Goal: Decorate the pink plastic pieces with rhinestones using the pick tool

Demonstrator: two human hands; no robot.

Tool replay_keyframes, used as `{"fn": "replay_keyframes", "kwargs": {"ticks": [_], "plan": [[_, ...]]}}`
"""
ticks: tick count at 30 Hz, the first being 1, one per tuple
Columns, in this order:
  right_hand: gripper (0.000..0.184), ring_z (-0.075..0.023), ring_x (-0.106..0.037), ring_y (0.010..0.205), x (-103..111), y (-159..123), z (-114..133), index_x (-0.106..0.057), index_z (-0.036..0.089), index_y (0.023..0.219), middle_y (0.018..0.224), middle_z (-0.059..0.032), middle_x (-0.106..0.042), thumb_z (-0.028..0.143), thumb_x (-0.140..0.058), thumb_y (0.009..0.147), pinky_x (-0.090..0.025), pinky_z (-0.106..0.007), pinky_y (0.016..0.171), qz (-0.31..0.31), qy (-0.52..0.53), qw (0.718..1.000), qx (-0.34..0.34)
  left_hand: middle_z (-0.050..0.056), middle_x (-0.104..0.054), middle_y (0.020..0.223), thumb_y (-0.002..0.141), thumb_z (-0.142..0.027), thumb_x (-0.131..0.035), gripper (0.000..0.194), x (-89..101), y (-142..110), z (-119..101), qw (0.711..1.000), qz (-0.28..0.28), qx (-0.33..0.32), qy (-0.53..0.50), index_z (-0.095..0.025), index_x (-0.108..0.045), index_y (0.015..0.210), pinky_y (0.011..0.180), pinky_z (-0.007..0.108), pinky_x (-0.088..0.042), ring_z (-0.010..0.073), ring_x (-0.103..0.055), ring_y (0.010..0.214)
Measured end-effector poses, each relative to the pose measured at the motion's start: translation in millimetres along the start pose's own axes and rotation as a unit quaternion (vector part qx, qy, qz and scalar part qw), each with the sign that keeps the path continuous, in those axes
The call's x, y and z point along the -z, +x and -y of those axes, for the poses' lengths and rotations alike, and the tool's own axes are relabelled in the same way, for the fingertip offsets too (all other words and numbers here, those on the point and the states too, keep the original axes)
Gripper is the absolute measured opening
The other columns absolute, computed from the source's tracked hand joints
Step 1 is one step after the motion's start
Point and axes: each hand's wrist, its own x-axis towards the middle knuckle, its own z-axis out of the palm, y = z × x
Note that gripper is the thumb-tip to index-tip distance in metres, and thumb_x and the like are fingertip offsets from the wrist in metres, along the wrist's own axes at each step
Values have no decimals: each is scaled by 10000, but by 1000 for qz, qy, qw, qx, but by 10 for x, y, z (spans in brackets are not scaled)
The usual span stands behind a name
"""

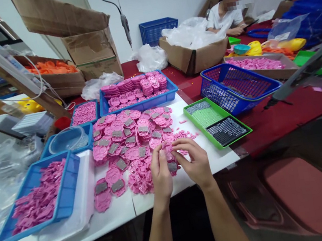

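Observation:
My left hand point(161, 174) and my right hand point(195, 161) meet above the near edge of the white work surface. Between their fingertips is a pink plastic part point(168, 148), partly covered by the fingers, and both hands are closed on it. Behind them spreads a heap of pink scalloped casings point(115, 126), many bearing a grey rectangular plate. Left of my left hand lies a pile of small pink pieces point(139, 175). Small pink pegs point(182, 134) are scattered just beyond my right hand.
A green tray point(191, 120) of small metal pieces, apparently screws, stands at right, beside a blue basket point(245, 106). Blue trays of pink parts, one a blue bin point(67, 189), stand left and behind. An electric screwdriver point(126, 29) hangs overhead. A person point(225, 17) sits across the table.

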Motion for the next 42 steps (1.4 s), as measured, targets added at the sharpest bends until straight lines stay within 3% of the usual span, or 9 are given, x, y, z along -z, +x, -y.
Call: {"fn": "replay_keyframes", "kwargs": {"ticks": [6, 16, 21, 25, 27, 31, 35, 39, 42], "plan": [[210, -200, -732, 994, -62, 10, 3, -749, 273, 1046, 1039, -53, -770, 130, -701, 901, -623, -409, 896, -20, -11, 999, 48, 49, -721, 1094, 1067, -551, -437, 407, -26, -31, -31, 997, 36, -55, 32, -245, -670, 1204, 891, 291, -548, 193, -682, 1023], [251, -216, -732, 984, -103, -25, -41, -763, 303, 1069, 1029, -47, -775, 131, -688, 901, -621, -443, 881, -36, 3, 998, 58, 9, -655, 876, 1066, -538, -450, 355, -67, -56, 7, 994, 10, -105, 42, -239, -641, 1048, 701, 247, -505, 145, -610, 760], [374, -232, -722, 1044, -107, -60, 22, -729, 329, 1167, 1099, -51, -763, 83, -666, 893, -607, -467, 918, -27, 9, 995, 95, 27, -724, 1000, 1072, -393, -509, 222, -1, -31, 42, 980, -2, -190, 51, -259, -678, 1123, 823, 269, -552, 158, -692, 901], [439, -227, -693, 1115, -60, -87, 63, -673, 339, 1252, 1145, -55, -731, 81, -668, 897, -602, -452, 960, -55, 89, 993, 49, 45, -729, 1256, 1057, -242, -536, 279, 73, -2, 4, 959, 88, -270, 22, -326, -691, 1274, 1074, 405, -524, 225, -673, 1219], [453, -242, -660, 1214, -23, -89, 88, -639, 334, 1322, 1262, -81, -697, 122, -654, 922, -591, -464, 1005, -38, 98, 994, 27, 46, -716, 1292, 1047, -199, -541, 334, 87, -1, -19, 941, 108, -322, 10, -345, -682, 1312, 1132, 470, -492, 247, -630, 1300], [460, -261, -649, 1265, 50, -77, 164, -607, 325, 1383, 1340, -91, -688, 139, -597, 963, -557, -515, 1068, 38, 119, 990, 57, 60, -686, 1268, 1033, -192, -562, 346, 83, -26, -46, 914, 70, -399, 24, -349, -697, 1310, 1093, 488, -535, 251, -615, 1291], [444, -261, -670, 1201, 105, -87, 235, -602, 305, 1351, 1234, -91, -720, 100, -575, 958, -556, -540, 1054, 38, 135, 988, 72, 51, -669, 1236, 981, -126, -635, 386, 116, -49, -108, 894, 18, -443, 65, -342, -711, 1292, 1031, 492, -583, 242, -656, 1197], [421, -246, -659, 1174, 135, -119, 274, -589, 262, 1335, 1205, -110, -693, 87, -560, 953, -580, -475, 1002, 55, 134, 987, 73, 43, -737, 1127, 953, -52, -650, 412, 172, -61, -200, 857, 19, -498, 127, -285, -714, 1286, 939, 455, -627, 237, -700, 1124], [418, -220, -642, 1187, 113, -138, 304, -577, 242, 1342, 1212, -110, -678, 78, -546, 959, -567, -420, 1017, 67, 142, 985, 71, 53, -760, 1134, 940, -20, -657, 403, 159, -93, -217, 853, 12, -510, 111, -237, -721, 1274, 938, 455, -634, 244, -719, 1121]]}}
